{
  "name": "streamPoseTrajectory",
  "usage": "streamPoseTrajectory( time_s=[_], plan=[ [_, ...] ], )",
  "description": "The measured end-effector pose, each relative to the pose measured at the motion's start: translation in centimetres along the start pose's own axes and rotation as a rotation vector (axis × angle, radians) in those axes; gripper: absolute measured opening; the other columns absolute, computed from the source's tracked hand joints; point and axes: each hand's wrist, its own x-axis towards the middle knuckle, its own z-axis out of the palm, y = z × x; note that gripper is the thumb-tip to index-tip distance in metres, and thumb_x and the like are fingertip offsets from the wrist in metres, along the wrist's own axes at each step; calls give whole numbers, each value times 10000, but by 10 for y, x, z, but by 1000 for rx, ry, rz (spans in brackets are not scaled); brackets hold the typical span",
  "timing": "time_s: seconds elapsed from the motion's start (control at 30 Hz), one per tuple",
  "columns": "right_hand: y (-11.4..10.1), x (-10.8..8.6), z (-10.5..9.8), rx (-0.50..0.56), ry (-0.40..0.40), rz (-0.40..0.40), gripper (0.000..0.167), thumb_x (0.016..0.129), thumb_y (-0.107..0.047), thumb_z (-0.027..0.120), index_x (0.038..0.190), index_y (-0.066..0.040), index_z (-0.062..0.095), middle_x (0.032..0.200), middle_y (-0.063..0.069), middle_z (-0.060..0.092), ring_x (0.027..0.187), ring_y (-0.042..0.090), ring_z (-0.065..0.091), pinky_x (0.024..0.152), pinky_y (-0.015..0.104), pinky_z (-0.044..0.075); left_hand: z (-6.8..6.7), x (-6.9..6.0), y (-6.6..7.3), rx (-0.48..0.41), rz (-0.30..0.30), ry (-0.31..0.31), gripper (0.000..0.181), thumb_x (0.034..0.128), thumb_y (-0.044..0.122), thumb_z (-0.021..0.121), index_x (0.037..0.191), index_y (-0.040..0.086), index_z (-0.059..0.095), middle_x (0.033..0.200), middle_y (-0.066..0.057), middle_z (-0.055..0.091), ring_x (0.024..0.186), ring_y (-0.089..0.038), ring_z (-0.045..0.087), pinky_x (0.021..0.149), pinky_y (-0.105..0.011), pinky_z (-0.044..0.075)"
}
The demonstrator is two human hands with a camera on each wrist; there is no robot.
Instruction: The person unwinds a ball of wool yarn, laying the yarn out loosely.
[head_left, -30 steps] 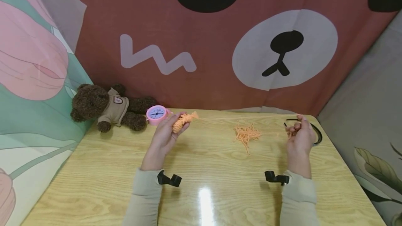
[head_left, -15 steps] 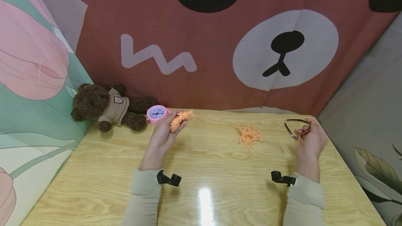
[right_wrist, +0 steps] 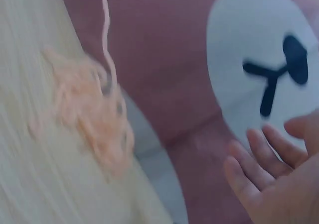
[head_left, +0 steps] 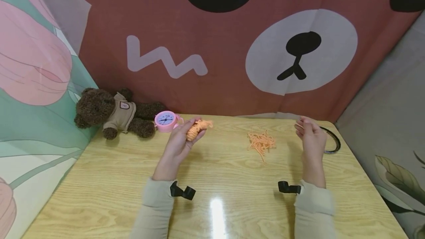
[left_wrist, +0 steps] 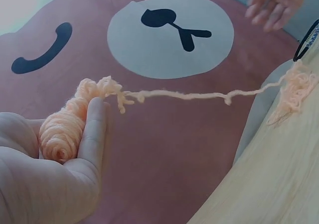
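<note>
Our left hand (head_left: 178,143) tilts up over the desk (head_left: 239,180), fingers curled round the orange yarn bundle (head_left: 196,131) | strand (left_wrist: 184,95) trailing right to the loose pile (head_left: 261,142) | our right hand (head_left: 313,137) hovers far right, fingers loosely bent, slightly parted!

Mid-frame, the wound yarn (head_left: 195,131) and tangled yarn (head_left: 261,141) are peach-orange, the table (head_left: 239,183) below is wood-grained pale yellow, and at left the clock (head_left: 165,120) is pink-rimmed, the teddy bear (head_left: 121,116) dark brown.
</note>
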Motion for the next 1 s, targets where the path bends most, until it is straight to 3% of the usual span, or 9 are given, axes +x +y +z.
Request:
streamPoseTrajectory(
  time_s=[0.17,0.27,0.43,0.53,0.6,0.67,0.73,0.87,1.0],
  plan=[
    [-1,-22,39,-268,-374,-178,468,1052,-390,533,1410,-94,588,1263,0,701,1147,102,675,948,177,553,3,0,-5,11,-2,-17,230,1082,139,479,1180,19,648,1235,-117,539,1074,-190,659,841,-236,613],
    [3,-38,64,-392,-586,-271,509,1056,-408,526,1491,-145,504,1407,73,627,1287,219,610,1056,298,524,6,-1,-8,35,-10,-33,272,1085,145,469,1256,-17,604,1231,-124,540,1056,-190,673,845,-234,611],
    [16,-66,100,-481,-841,-298,579,1039,-358,584,1554,-167,402,1478,111,567,1385,331,522,1141,518,438,11,-1,-14,95,-51,-57,338,1095,156,444,1360,-43,514,1251,-108,551,1061,-157,673,896,-238,598],
    [22,-79,113,-527,-887,-293,633,1014,-387,622,1557,-153,396,1391,106,629,1320,338,575,1088,535,488,13,0,-18,116,-71,-55,358,1101,143,418,1393,-55,477,1274,-99,547,1082,-141,654,904,-231,592],
    [24,-85,118,-540,-888,-274,655,1001,-418,633,1545,-127,414,1201,117,700,1080,290,675,912,435,580,14,0,-20,126,-76,-52,368,1102,138,408,1406,-62,462,1286,-94,546,1100,-135,643,894,-219,593],
    [23,-89,120,-533,-869,-245,629,1000,-424,633,1512,-100,465,1076,133,721,929,272,689,728,379,575,15,1,-21,131,-77,-57,387,1104,137,401,1427,-72,443,1318,-110,534,1106,-129,638,889,-208,591],
    [21,-90,120,-511,-847,-240,533,1010,-413,619,1435,-94,567,925,158,702,762,270,647,627,325,528,15,1,-20,130,-75,-54,388,1105,140,400,1427,-72,445,1314,-117,538,1100,-128,646,891,-206,589],
    [18,-84,114,-464,-767,-278,332,1023,-416,594,1161,-166,764,941,78,735,606,210,561,569,291,510,14,1,-17,99,-57,-29,374,1103,134,398,1408,-73,460,1272,-113,557,1066,-125,657,900,-215,589],
    [13,-72,104,-411,-704,-264,328,1009,-414,621,1028,-135,792,835,3,698,552,163,475,519,268,416,11,1,-13,42,-30,4,364,1098,124,411,1398,-74,467,1251,-107,551,1064,-149,662,876,-222,600]
  ],
)
